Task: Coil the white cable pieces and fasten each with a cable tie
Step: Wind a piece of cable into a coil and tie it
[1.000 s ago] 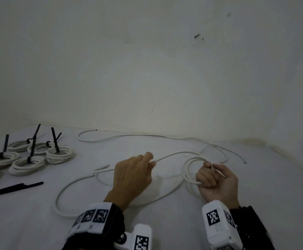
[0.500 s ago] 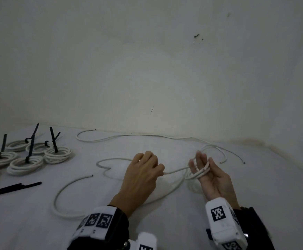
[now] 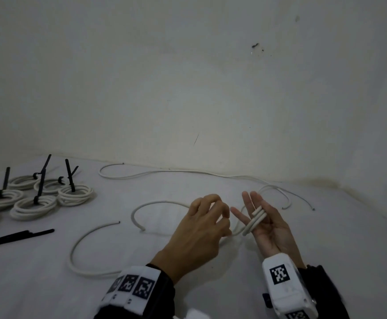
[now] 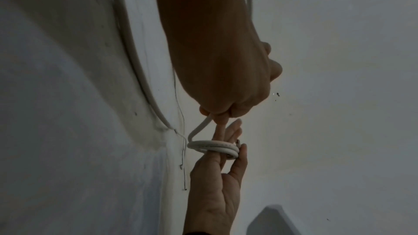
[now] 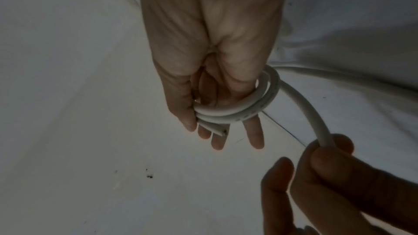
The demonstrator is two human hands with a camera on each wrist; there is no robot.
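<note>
My right hand [image 3: 257,203] is palm up with its fingers straight. A small coil of white cable [image 3: 255,218] is wound round them, and in the right wrist view the thumb [image 5: 189,117] pins the coil [image 5: 237,112] and its cut end against the fingers. Just left of it, my left hand [image 3: 222,217] pinches the strand [image 5: 316,131] that leaves the coil. In the left wrist view that strand rises from the coil [image 4: 212,146] into the pinch of the left hand [image 4: 212,113]. Slack cable [image 3: 155,203] arcs away on the white surface to the left.
Several finished coils with black ties [image 3: 75,192] sit at the far left. A bundle of loose black ties [image 3: 15,238] lies in front of them. Another white arc [image 3: 72,249] curves near my left wrist. A thin long cable [image 3: 164,173] runs along the wall's foot.
My right hand went from a fist on the loops to straight fingers, palm up, with the coil wound tight. My left hand moved right, close to it, dragging the slack rightward.
</note>
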